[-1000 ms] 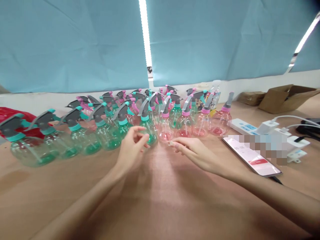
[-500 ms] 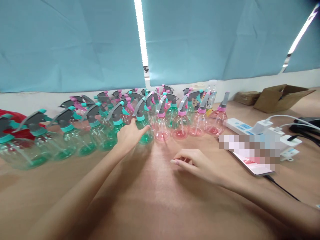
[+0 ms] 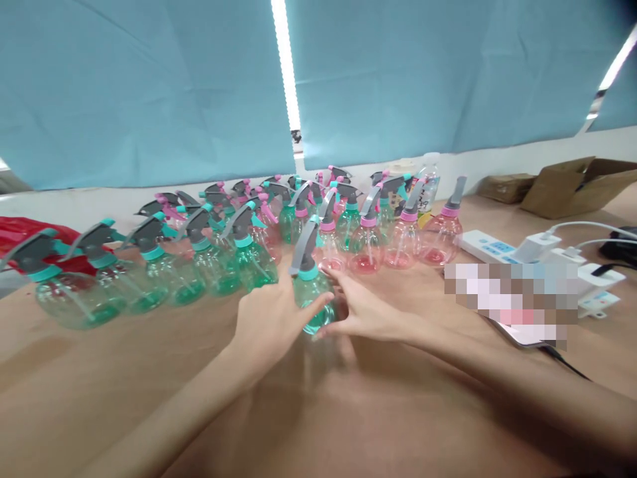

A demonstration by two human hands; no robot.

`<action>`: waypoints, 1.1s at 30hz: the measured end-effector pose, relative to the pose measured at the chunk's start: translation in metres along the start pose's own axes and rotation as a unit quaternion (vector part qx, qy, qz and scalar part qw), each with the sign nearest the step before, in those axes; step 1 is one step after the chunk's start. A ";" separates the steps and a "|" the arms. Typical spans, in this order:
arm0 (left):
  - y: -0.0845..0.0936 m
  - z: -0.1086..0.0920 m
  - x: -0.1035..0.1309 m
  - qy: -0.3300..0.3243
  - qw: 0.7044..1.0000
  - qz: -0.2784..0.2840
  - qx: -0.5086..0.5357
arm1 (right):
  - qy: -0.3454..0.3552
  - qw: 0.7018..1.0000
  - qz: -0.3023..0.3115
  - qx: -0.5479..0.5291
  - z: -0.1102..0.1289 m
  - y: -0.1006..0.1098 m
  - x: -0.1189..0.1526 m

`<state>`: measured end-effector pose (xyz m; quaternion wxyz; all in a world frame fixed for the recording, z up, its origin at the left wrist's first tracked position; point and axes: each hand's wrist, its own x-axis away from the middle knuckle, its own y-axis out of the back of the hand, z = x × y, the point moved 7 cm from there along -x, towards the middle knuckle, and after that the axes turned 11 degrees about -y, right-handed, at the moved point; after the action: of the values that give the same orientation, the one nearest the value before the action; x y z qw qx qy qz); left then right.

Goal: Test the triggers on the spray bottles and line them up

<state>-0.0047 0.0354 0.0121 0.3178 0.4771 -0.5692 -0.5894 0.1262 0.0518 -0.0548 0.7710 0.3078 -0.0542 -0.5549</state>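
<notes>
Head view, green spray bottle: I have the green spray bottle (image 3: 309,290) in front of me, between my two hands and nearer me than the rows behind it.
Long axis: close to upright, with the base low and the sprayer on top.
Pointing: the grey sprayer head (image 3: 304,247) slopes back toward me and a little left; its turquoise tip (image 3: 315,220) sits at the high, far end.
Looks: clear, green-tinted round body, deeper green toward the bottom, with a turquoise collar (image 3: 307,273) at the neck.
Base: blurred just underneath, so I cannot tell whether it touches the table (image 3: 318,418).
Left hand (image 3: 271,312): wrapped on the bottle's left side, thumb laid across the front, other fingers mostly hidden.
Right hand (image 3: 368,309): thumb and fingers spread apart in a curve around the right side; whether they press, I cannot tell.
Neighbours: a green bottle (image 3: 253,265) stands behind my left hand, a pink bottle (image 3: 367,252) beyond my right.
</notes>
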 end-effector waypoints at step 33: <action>0.001 -0.019 -0.036 -0.161 0.872 -0.109 0.449 | -0.007 0.978 0.021 0.207 -0.046 0.019 0.032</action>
<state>0.0254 0.0609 0.0220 -0.0929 0.5262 -0.7602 -0.3697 0.1734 0.0464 -0.0894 0.7018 0.4552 -0.1799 -0.5177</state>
